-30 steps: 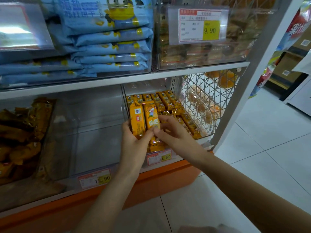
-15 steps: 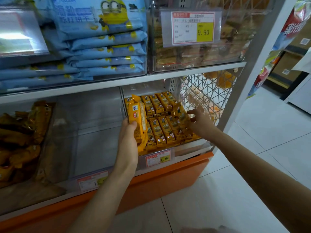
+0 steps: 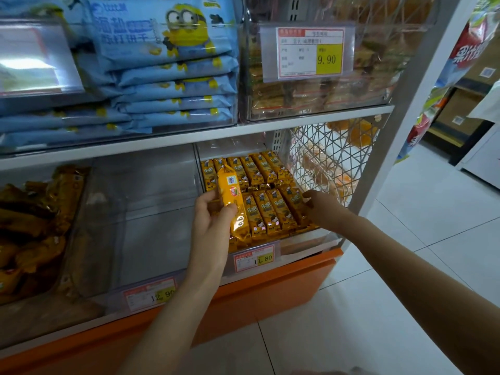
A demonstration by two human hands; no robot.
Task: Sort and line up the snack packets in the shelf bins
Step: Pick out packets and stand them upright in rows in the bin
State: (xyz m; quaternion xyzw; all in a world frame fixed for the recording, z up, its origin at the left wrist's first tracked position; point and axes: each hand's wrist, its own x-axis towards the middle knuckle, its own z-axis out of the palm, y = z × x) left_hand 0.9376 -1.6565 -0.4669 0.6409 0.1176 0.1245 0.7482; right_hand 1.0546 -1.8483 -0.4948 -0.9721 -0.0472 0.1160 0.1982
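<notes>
Head view: the work was in the clear bin (image 3: 305,243) at lower centre of the frame, just above the price tag (image 3: 254,259) reading 11.80. The yellow snack packets lay there in two rows, a back row (image 3: 251,169) and a front row (image 3: 273,209), side by side and pointing the same way.

The left hand (image 3: 213,220) gripped a loose yellow packet (image 3: 231,193) at the left end of the bin, thumb across its face and fingers behind. It stood on end, tilted a little, and rose above the flat rows. More yellow wrapping showed below the thumb, possibly a second packet, though I could not tell.

The right hand (image 3: 322,209) sat at the right end of the front row, against the last packet beside the wire basket (image 3: 324,163). Its fingertips touched that packet, but whether they pinched it or only pressed on it could not be told.

By my reading the step in hand was closing up the front row to make room at the left. The next move would call for pushing the row snug to the right wall, then laying the held packet flat in the gap, printed face up and ends level with its neighbours. Slippery wrappers may slide or ride over one another if pushed hard.
</notes>
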